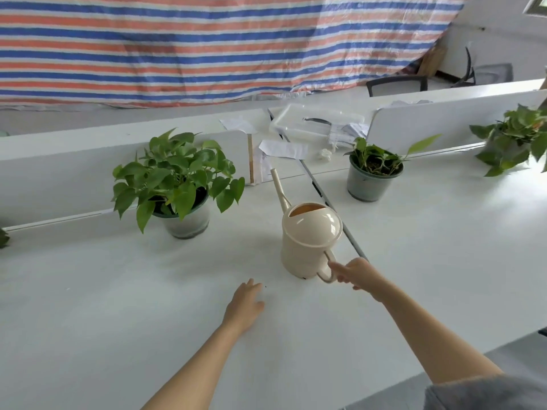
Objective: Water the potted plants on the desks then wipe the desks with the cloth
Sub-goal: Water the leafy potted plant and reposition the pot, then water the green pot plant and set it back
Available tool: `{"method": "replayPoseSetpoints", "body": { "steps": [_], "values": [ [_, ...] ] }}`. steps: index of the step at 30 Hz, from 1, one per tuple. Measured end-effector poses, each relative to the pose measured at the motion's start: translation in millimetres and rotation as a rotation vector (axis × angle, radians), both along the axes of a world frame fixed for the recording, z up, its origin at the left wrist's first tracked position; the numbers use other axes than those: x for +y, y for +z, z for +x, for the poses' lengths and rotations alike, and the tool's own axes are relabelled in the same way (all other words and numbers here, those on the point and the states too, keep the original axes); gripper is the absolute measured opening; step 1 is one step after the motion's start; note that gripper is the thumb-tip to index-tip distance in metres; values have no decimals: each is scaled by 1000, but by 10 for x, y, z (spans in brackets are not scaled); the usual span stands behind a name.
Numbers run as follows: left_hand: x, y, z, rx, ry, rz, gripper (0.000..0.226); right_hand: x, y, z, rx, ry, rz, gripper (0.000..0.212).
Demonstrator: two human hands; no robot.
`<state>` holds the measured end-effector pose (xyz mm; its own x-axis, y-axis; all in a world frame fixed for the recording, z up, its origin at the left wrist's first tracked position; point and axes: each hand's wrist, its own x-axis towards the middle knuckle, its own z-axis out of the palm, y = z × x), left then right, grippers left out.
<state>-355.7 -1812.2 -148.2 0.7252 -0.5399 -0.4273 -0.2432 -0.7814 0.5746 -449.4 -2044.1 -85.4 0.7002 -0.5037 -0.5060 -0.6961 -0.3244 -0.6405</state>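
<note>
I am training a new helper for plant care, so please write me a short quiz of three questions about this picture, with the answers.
1. True or false: the right hand holds the watering can by its handle.
2. Choose one: the left hand is A) flat on the desk, B) on a pot, C) on the can's spout.
3. Short answer: which has more leaves, the left plant or the middle plant?

Key: 1 true; 2 A; 3 left plant.
</note>
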Motion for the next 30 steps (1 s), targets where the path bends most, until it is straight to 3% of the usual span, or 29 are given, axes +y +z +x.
{"method": "replayPoseSetpoints", "body": {
  "steps": [4, 7, 11, 15, 30],
  "values": [
    [-337, 14, -160, -39, 6, 61, 54, -161, 17, 74, -86, 106, -38, 42],
    [-595, -31, -251, -33, 38, 136, 60, -230, -18, 85, -133, 188, 89, 36],
    [-789, -167, -405, -12, -29, 350, 92, -246, -107, 133, -190, 236, 339, 20],
    [-771, -155, -395, 20, -80, 404, 109, -303, -156, 142, -207, 253, 511, 19],
    [-743, -160, -421, 35, -70, 369, 111, -327, -118, 84, -205, 13, 429, 37]
  ]
}}
